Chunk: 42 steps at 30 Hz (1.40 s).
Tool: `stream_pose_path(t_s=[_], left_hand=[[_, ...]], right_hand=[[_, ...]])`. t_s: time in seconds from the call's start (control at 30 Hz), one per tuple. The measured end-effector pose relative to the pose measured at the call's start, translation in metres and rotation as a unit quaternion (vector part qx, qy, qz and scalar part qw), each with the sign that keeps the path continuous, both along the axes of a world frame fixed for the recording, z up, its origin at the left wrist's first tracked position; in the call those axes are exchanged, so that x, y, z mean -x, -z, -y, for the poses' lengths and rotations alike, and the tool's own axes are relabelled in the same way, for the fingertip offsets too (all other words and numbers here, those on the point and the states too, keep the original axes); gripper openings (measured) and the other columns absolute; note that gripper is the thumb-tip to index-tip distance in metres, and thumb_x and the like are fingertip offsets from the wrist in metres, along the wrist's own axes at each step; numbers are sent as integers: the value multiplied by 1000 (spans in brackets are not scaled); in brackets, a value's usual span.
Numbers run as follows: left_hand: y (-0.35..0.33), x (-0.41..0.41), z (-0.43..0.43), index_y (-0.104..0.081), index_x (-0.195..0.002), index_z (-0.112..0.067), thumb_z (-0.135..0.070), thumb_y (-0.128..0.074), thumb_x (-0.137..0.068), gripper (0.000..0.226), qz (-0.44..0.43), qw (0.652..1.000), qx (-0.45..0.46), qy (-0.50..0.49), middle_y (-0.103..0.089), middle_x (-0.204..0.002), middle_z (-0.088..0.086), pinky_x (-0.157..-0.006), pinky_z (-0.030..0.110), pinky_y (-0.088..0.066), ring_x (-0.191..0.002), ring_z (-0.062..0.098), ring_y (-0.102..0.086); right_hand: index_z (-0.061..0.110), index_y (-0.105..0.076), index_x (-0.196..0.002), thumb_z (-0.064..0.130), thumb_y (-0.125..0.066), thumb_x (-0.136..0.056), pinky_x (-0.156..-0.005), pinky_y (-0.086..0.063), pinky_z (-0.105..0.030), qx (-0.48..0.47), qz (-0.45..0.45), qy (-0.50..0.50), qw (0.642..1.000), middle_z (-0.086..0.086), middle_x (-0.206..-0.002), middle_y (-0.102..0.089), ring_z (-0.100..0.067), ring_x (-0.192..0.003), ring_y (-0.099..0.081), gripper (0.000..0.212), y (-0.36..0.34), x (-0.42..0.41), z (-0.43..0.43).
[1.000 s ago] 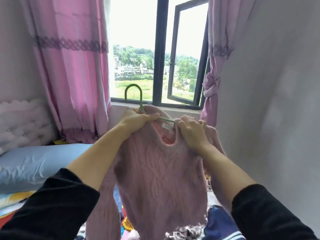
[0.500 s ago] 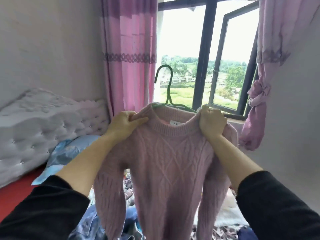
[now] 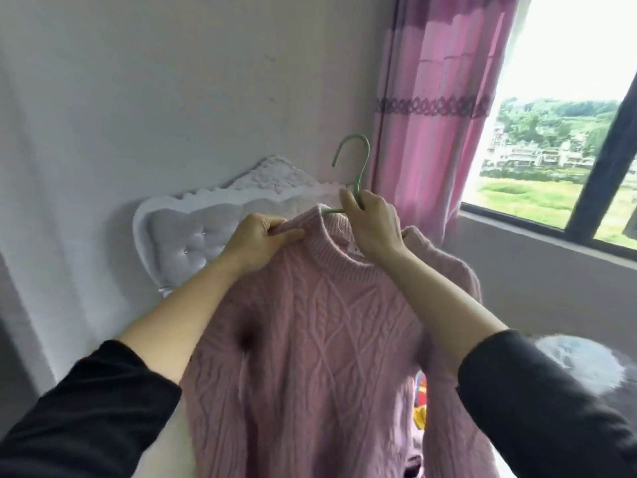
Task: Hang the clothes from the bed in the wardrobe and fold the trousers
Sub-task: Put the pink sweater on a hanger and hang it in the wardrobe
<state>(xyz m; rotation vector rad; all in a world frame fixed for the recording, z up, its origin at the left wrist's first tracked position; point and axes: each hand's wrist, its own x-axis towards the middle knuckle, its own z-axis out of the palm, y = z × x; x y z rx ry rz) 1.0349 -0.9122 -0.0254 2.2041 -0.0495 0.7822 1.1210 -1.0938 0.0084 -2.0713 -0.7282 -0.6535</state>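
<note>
Pink cable-knit sweater (image 3: 327, 339), one item, mounted on a thin green hanger (image 3: 362, 174).

Location: held up in the air between both grips. The body and sleeves hang straight down below them, in front of a white padded headboard (image 3: 193, 236). The wardrobe is not in view.

Left grip (image 3: 262, 243): clenched on a fold of knit at the shoulder, just beside the ribbed collar.

Right grip (image 3: 374, 229): fingers curled round the hanger's neck, directly above the collar. The hook rises free above this grip. A short run of one hanger arm shows between the two grips and disappears into the neck opening. The other arm is hidden under the knit beyond the right grip.

Handling, as judged:
- Soft, limp, thick yarn, probably light but bulky.
- No stiffness of its own, so it takes its shape from the hanger alone.
- Knit stretches where pinched, so the shoulder hold is best kept loose and brief.
- The wide collar may let a shoulder slide off the thin arm if the hanger tilts.

Best holding point for carrying: the hanger neck below the hook, where the right grip has it, leaving the hook free for the rail. A second grip at the shoulder is needed only while seating the knit.

Step judged: settling the left shoulder onto the hanger, carry not yet begun.

Surroundings: pink curtain (image 3: 431, 132) beyond the right grip. Bright clothing (image 3: 418, 401) shows far below it, past the sweater's edge.
</note>
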Motion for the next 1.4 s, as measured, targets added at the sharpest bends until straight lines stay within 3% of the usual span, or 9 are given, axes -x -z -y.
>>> stream_pose_path(t_s=[0.13, 0.43, 0.53, 0.63, 0.87, 0.97, 1.03, 1.17, 1.4], left_hand=[[17, 51, -71, -76, -101, -19, -35, -57, -93, 26, -25, 999, 32, -34, -72, -85, -15, -72, 13, -48, -79, -4, -63], [45, 186, -270, -74, -83, -35, -44, -58, -88, 19, -22, 969, 55, -238, -68, -69, -27, -58, 2, -41, -65, -18, -58], [48, 223, -330, -76, -92, -32, -45, -58, -88, 23, -25, 961, 40, -271, -72, -80, -22, -69, 13, -48, -76, -9, -64], [48, 253, -383, -73, -98, -33, -38, -58, -92, 17, -12, 955, 31, -294, -69, -81, -30, -68, 6, -45, -81, -12, -64], [68, 313, -491, -72, -110, -24, -32, -65, -89, 23, 6, 927, 9, -375, -68, -95, -24, -80, 11, -47, -96, 0, -66], [80, 326, -526, -65, -121, -22, -26, -71, -84, 37, 0, 862, -130, -489, -62, -110, -5, -88, 29, -44, -104, 18, -56], [92, 326, -536, -60, -119, -25, -31, -72, -83, 39, 8, 821, -212, -529, -54, -107, -2, -85, 34, -42, -98, 18, -49], [126, 312, -570, -46, -130, -40, -50, -53, -91, 41, -141, 868, -201, -431, -53, -105, -16, -72, 25, -43, -90, 6, -55], [173, 329, -679, -59, -102, -15, -39, -54, -94, 26, -215, 857, -98, -458, -55, -98, -2, -69, 31, -39, -90, 20, -60]], right_hand=[[18, -43, -57, 40, -42, -98, -49, -28, -30, 54, -38, -57, 996, 3, -53, -47, -16, -53, -44, 47, 17, 7, -70], [15, -41, -59, 42, -46, -98, -49, -28, -30, 100, -59, -211, 971, 2, -53, -42, -15, -50, -39, 48, 18, 58, -265], [8, -50, -65, 45, -45, -98, -51, -31, -29, 102, -79, -264, 956, -3, -58, -50, -16, -52, -41, 50, 19, 84, -338], [-2, -56, -76, 45, -45, -98, -45, -30, -25, 100, -89, -304, 943, -10, -64, -53, -17, -53, -42, 53, 12, 115, -411], [12, -64, -73, 47, -48, -96, -37, -29, -16, 119, -137, -376, 909, 8, -46, -50, -6, -39, -40, 45, 18, 165, -551], [15, -71, -80, 47, -50, -95, -42, -32, -20, 126, -171, -412, 886, 1, -60, -59, -7, -41, -41, 41, 20, 183, -610], [13, -68, -70, 46, -53, -94, -37, -29, -16, 126, -189, -425, 876, 8, -48, -56, -2, -31, -36, 43, 21, 194, -650], [11, -64, -57, 42, -59, -92, -35, -30, -14, 135, -211, -465, 849, 11, -36, -48, -1, -28, -33, 47, 28, 220, -734], [-5, -70, -87, 32, -61, -92, -49, -36, -28, 124, -256, -492, 823, -7, -62, -54, -17, -50, -44, 38, 38, 245, -889]])
